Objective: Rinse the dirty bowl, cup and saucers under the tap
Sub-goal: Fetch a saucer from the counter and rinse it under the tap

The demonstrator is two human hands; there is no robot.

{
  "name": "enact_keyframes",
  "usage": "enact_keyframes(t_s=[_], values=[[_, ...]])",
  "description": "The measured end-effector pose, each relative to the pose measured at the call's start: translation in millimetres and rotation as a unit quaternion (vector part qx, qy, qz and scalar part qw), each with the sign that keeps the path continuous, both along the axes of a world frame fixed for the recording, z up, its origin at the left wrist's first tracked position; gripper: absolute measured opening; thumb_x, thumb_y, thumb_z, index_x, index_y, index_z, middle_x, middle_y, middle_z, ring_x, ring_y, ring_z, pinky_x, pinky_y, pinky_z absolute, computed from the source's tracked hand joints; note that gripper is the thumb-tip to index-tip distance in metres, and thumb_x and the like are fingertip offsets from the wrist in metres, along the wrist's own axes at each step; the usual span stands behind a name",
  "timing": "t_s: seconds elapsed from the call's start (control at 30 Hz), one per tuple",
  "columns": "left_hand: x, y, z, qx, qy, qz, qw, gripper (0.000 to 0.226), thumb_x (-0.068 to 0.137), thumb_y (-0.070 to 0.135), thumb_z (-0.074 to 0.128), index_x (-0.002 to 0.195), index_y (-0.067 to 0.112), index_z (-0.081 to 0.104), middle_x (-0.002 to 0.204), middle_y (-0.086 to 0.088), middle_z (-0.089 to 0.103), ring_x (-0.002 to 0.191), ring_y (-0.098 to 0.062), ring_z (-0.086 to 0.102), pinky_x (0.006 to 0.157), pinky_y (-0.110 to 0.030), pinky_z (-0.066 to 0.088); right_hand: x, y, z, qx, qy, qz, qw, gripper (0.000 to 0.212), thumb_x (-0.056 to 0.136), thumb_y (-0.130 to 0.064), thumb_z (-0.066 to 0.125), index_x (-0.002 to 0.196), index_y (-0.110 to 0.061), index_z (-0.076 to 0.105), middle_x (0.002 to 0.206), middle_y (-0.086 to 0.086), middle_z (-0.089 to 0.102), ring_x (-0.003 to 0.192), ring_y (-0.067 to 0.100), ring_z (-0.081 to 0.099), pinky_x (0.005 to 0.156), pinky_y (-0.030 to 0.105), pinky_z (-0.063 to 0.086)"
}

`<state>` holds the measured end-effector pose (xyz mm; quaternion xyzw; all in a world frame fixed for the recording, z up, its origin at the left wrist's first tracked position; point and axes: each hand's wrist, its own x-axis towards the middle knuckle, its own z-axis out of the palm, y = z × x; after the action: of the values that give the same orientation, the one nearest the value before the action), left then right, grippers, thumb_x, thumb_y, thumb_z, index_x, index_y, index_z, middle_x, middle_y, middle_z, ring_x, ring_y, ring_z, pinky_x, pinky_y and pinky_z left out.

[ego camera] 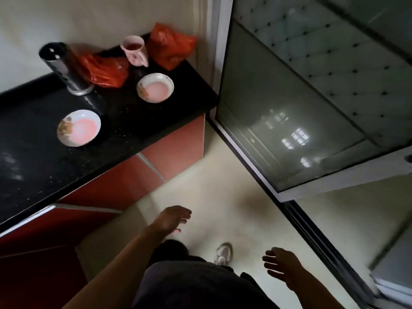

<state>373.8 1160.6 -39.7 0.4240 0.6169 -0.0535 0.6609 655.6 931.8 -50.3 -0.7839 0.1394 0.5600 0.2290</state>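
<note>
Pink liquid in two saucers (79, 127), cup (133, 50) upright

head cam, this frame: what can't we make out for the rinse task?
- Tap and sink: not in the head view, cut off beyond the black countertop.
- Bowl: not identifiable; only two saucers and the cup show.
- Metal canister: contents hidden by its wall; motion blur.

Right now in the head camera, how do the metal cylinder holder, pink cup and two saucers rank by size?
1. Metal cylinder holder, the largest.
2. Near saucer and far saucer: alike; nearness may explain any difference.
3. Pink cup, the smallest, though farthest away.
</note>
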Motion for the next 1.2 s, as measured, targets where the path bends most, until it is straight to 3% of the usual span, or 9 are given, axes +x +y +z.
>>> enact_keyframes(t_s=[0.27, 0.5, 0.6, 0.7, 0.83, 0.9, 0.97, 1.1, 1.2], values=[[-1, 104, -13, 0.058, 0.072, 0.137, 0.986, 0.026, 0.104, 0.006, 0.051, 0.097, 0.013, 0.074, 0.109, -0.013, 0.077, 0.101, -0.032, 0.069, 0.072, -0.033, 0.049, 50, 250, -12, 0.109, 0.019, 0.152, 0.982, 0.027, 0.101, -0.017, 0.053, 0.105, 0.004, 0.069, 0.106, 0.023, 0.074, 0.089, 0.034, 0.069, 0.090, 0.046, 0.055], [35, 254, -10, 0.129, -0.003, 0.291, 0.948, 0.024, 0.108, 0.012, 0.047, 0.107, 0.018, 0.069, 0.111, -0.013, 0.076, 0.099, -0.032, 0.072, 0.080, -0.038, 0.053, 35, 503, 17, 0.234, 0.007, 0.330, 0.914, 0.016, 0.094, -0.018, 0.061, 0.102, -0.008, 0.071, 0.088, 0.008, 0.079, 0.069, 0.019, 0.073, 0.061, 0.028, 0.055], [49, 319, -3, 0.137, -0.002, 0.405, 0.904, 0.022, 0.105, 0.008, 0.050, 0.121, 0.011, 0.065, 0.108, -0.015, 0.073, 0.087, -0.028, 0.069, 0.077, -0.039, 0.054, 18, 584, 31, 0.260, -0.014, 0.391, 0.883, 0.013, 0.097, -0.018, 0.058, 0.106, -0.017, 0.067, 0.099, 0.007, 0.076, 0.070, 0.016, 0.069, 0.060, 0.028, 0.054], [57, 369, -3, 0.127, 0.003, 0.449, 0.884, 0.031, 0.105, 0.009, 0.048, 0.136, 0.011, 0.055, 0.104, -0.010, 0.067, 0.086, -0.024, 0.068, 0.072, -0.037, 0.054, 2, 653, 36, 0.276, -0.061, 0.455, 0.844, 0.040, 0.094, -0.024, 0.058, 0.134, -0.019, 0.056, 0.117, 0.002, 0.068, 0.092, 0.018, 0.069, 0.075, 0.036, 0.060], [66, 406, -7, 0.104, 0.041, 0.438, 0.892, 0.044, 0.103, 0.010, 0.046, 0.147, 0.011, 0.050, 0.120, -0.016, 0.069, 0.107, -0.036, 0.071, 0.087, -0.050, 0.059, -12, 713, 35, 0.234, -0.074, 0.535, 0.809, 0.058, 0.093, -0.031, 0.055, 0.149, -0.021, 0.045, 0.133, 0.004, 0.060, 0.094, 0.020, 0.066, 0.082, 0.039, 0.061], [71, 413, -9, 0.094, 0.038, 0.446, 0.889, 0.041, 0.103, 0.013, 0.049, 0.144, 0.014, 0.054, 0.119, -0.015, 0.071, 0.105, -0.036, 0.074, 0.086, -0.049, 0.062, -19, 726, 32, 0.217, -0.055, 0.559, 0.799, 0.058, 0.094, -0.029, 0.053, 0.151, -0.023, 0.043, 0.136, 0.004, 0.057, 0.089, 0.015, 0.063, 0.083, 0.039, 0.062], [76, 417, -8, 0.079, 0.025, 0.455, 0.886, 0.038, 0.103, 0.018, 0.056, 0.141, 0.014, 0.056, 0.120, -0.016, 0.071, 0.100, -0.035, 0.076, 0.086, -0.051, 0.064, -22, 734, 28, 0.229, -0.068, 0.604, 0.761, 0.056, 0.095, -0.028, 0.051, 0.150, -0.022, 0.045, 0.141, 0.006, 0.057, 0.106, 0.024, 0.065, 0.094, 0.042, 0.057], [86, 406, -1, 0.106, 0.111, 0.448, 0.881, 0.043, 0.091, 0.017, 0.073, 0.131, 0.009, 0.062, 0.107, -0.015, 0.073, 0.076, -0.024, 0.074, 0.050, -0.029, 0.060, -19, 736, 26, 0.268, -0.080, 0.647, 0.710, 0.044, 0.092, -0.023, 0.051, 0.135, -0.022, 0.061, 0.129, 0.009, 0.068, 0.113, 0.033, 0.067, 0.097, 0.045, 0.055], [90, 383, 10, 0.103, 0.104, 0.528, 0.836, 0.038, 0.093, 0.016, 0.071, 0.129, 0.010, 0.062, 0.106, -0.012, 0.072, 0.081, -0.026, 0.075, 0.055, -0.033, 0.064, -25, 730, 32, 0.305, -0.063, 0.656, 0.688, 0.043, 0.093, -0.018, 0.052, 0.135, -0.021, 0.061, 0.129, 0.007, 0.067, 0.110, 0.030, 0.068, 0.094, 0.048, 0.056]])
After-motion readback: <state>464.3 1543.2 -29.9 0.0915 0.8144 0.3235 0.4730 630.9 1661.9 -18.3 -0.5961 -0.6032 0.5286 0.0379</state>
